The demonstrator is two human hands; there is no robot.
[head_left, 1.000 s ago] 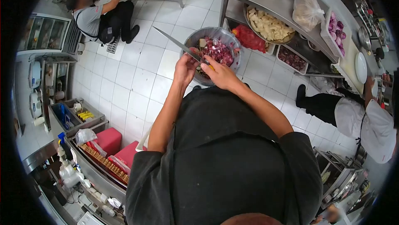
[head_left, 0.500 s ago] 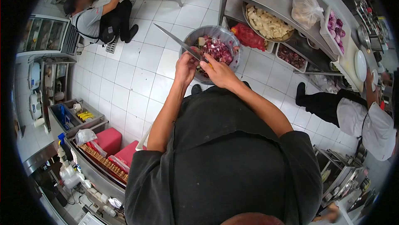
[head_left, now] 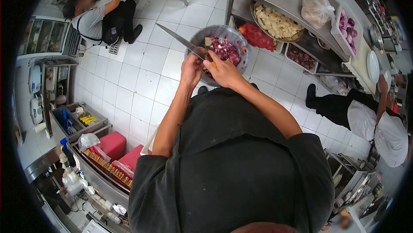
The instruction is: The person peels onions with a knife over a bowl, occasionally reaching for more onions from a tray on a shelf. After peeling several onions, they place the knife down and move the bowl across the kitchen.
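- Kitchen, floor of white tiles (head_left: 144, 76).
- Fridge (head_left: 48, 35), glass-fronted, far left, shelves showing inside.
- Person (head_left: 92, 23) in cap, light shirt and dark trousers, arms raised to a metal shelf.
- Red boxes (head_left: 113, 147), lower left, set in a metal counter.
- Knife (head_left: 180, 39), long blade slanting across the near-left rim of the bin, tip out over the tiles.
- Left hand (head_left: 192, 67), fingers curled in beside the blade; cannot tell whether a small piece is pinched there.
- Bin (head_left: 242, 63), round, grey, on the floor below both hands.
- Chopped pieces (head_left: 226, 51), purple-red and white, heaped inside the bin.
- Right hand (head_left: 224, 72), closed on the yellow handle of the knife.
- Mesh bag (head_left: 257, 36), red, just beyond the bin.
- Bowl (head_left: 290, 40) of pale chunks, under a metal table (head_left: 289, 0).
- Tray (head_left: 297, 66) of dark pieces, below the bowl.
- Plastic bag (head_left: 317, 12), clear, on the table.
- Basket (head_left: 337, 35), white, holding purple onions (head_left: 347, 30).
- Second person (head_left: 360, 119), white top, far right, near plates.
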